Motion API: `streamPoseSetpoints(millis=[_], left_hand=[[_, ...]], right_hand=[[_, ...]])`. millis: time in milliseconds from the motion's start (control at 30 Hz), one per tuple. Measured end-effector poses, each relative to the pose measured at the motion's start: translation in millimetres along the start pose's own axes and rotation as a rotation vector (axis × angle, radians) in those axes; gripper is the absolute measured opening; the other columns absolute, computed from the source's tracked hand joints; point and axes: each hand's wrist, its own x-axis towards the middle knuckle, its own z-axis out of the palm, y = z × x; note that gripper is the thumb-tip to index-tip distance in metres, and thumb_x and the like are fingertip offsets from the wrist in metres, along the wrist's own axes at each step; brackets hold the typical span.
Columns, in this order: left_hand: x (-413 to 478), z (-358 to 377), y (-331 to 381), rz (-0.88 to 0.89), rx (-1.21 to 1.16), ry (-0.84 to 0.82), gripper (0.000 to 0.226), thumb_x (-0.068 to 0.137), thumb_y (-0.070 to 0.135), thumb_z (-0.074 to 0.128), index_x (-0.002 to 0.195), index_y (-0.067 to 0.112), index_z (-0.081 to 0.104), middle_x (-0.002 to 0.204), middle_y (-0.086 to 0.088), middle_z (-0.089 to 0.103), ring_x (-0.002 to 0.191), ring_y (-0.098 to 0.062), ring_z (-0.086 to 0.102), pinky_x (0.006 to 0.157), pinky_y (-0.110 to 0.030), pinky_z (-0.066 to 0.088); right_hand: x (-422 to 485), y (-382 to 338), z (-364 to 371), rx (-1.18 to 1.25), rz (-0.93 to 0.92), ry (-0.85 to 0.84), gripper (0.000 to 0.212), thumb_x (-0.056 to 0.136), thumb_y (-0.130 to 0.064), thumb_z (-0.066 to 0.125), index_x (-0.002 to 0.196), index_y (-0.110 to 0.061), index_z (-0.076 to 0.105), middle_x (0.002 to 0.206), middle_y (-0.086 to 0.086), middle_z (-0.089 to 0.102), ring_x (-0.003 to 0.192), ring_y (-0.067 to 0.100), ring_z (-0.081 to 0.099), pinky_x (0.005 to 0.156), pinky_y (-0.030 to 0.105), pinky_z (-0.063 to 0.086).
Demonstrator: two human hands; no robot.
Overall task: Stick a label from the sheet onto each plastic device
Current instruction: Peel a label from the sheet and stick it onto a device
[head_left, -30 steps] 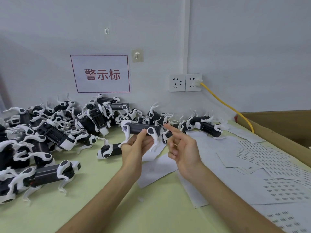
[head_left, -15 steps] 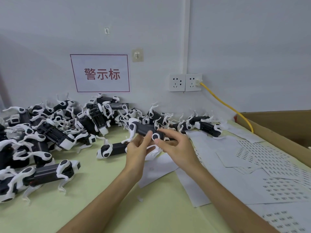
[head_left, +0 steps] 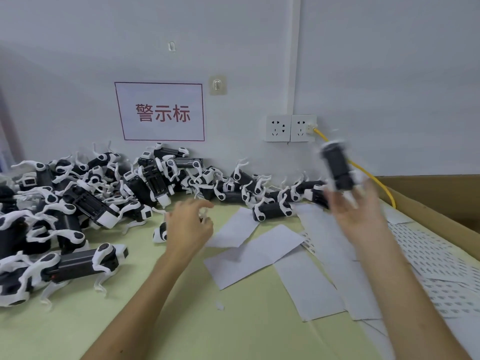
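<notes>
The toy robot dog [head_left: 337,168] has left the right hand [head_left: 357,214] — fingers spread — toward the cardboard box [head_left: 428,193]; the left hand [head_left: 188,226], loosely curled, empty, seeks another. One done, likely.

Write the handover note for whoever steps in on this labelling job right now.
The left hand is low over a lone device on the table, fingers curled; grip unclear.
The right hand has its fingers spread, with a blurred device at the fingertips, near the cardboard box.
The label sheets lie to the right; the pile of devices is to the left.
Done: cannot tell; no label is visible on any device.
Left: label the pile.
</notes>
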Motion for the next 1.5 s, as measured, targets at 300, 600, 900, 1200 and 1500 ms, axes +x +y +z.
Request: streamPoseSetpoints(millis=[300,600,900,1200,1500], left_hand=[[7,-5,-40,-0.091,0.236,-0.291,0.081,0.082,-0.002,0.055,0.155,0.012,0.026,0.107,-0.014,0.065,0.109,-0.037,0.060,0.089,-0.040,0.040],[7,-10,-19,0.107,-0.315,0.077,0.047,0.104,0.000,0.046,0.149,0.011,0.038,0.072,0.011,0.065,0.070,0.002,0.063,0.064,-0.009,0.041],[-25,9,38,0.314,-0.631,-0.008,0.049,0.110,0.012,0.037,0.158,0.018,0.026,0.078,0.007,0.064,0.069,-0.014,0.061,0.066,-0.031,0.049],[-21,4,31,0.366,-0.311,0.182,0.054,0.094,0.045,0.053,0.140,0.016,0.051,0.127,0.016,0.058,0.121,-0.016,0.053,0.102,-0.038,0.037],[-14,-1,28,-0.150,-1.043,-0.433,0.060,0.090,0.045,0.071,0.142,0.027,0.047,0.129,-0.002,0.070,0.105,-0.018,0.073,0.086,-0.030,0.054]], right_hand=[[9,-32,-29,0.091,-0.138,0.204,0.039,0.100,-0.042,0.041,0.122,-0.016,0.062,0.127,0.007,0.067,0.093,0.020,0.075,0.080,0.026,0.052],[-32,62,28,-1.061,-0.346,-0.285,0.018,0.090,-0.004,0.063,0.097,-0.019,0.071,0.082,0.001,0.068,0.057,0.004,0.061,0.060,0.020,0.046],[-64,116,22,-1.512,-0.897,-0.757,0.057,0.075,-0.028,0.078,0.128,-0.025,0.059,0.118,-0.012,0.060,0.103,0.013,0.050,0.088,0.027,0.045],[-48,95,28,-1.270,-0.565,-0.345,0.023,0.079,-0.023,0.083,0.100,-0.023,0.073,0.083,-0.009,0.071,0.065,-0.002,0.056,0.065,0.010,0.041],[-44,79,34,-0.568,0.009,-0.207,0.024,0.094,-0.018,0.068,0.109,0.000,0.064,0.078,0.002,0.071,0.060,0.013,0.062,0.073,0.030,0.060]])
